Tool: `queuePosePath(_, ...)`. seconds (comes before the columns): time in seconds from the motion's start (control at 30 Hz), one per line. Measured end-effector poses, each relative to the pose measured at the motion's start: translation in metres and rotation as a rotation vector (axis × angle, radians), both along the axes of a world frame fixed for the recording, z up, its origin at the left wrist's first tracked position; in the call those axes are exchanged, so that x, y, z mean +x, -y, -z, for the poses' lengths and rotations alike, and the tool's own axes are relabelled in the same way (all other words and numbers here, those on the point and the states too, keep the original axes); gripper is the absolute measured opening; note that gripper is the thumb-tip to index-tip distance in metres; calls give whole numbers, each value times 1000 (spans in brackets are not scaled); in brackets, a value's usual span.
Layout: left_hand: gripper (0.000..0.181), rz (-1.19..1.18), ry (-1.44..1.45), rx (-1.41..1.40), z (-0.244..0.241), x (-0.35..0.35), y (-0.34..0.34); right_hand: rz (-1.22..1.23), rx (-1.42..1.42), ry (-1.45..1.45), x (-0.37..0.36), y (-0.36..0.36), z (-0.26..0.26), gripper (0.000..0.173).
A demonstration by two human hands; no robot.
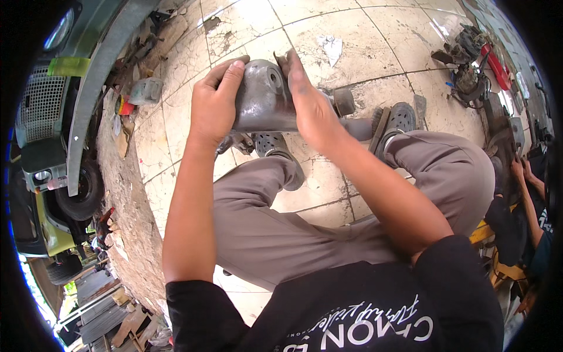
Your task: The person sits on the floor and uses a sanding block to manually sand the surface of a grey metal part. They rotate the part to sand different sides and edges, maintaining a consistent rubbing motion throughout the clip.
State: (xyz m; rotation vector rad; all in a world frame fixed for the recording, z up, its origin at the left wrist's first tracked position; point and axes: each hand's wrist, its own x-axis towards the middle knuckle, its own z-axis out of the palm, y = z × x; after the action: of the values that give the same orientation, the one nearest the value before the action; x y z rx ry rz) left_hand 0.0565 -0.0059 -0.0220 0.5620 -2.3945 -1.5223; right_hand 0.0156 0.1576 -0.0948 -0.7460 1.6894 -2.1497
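Observation:
A rounded grey metal housing [259, 105] with a round port in its face is raised in front of me, over the tiled floor. My left hand [216, 99] grips its left side, thumb on top. Against its right side lies my right hand [308, 99], fingers extended and slightly blurred; a thin dark piece shows by its fingertips, too unclear to name. Behind my right wrist are a short metal cylinder [344, 102] and a grey tube end [360, 129]. A wire brush [379, 127] leans near my right shoe. Another metal part [237, 143] shows below the housing, by the left shoe.
A crumpled white paper [332, 49] and a scraper-like blade [419, 108] lie on the tiles. Greasy parts [470, 79] and a red metal piece [496, 68] are at right. Another person's hands [521, 167] show at far right. A vehicle [44, 101] and a plastic container [146, 91] are at left.

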Motion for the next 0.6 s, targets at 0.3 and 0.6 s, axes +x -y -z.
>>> queuePosePath(0.3, 37, 88, 10, 32, -9, -21, -10, 3, -21, 88, -19, -7, -6, 83)
queuePosePath(0.6, 35, 82, -90, -95, -4, -21, -16, -19, -17, 222, -12, -21, -13, 69)
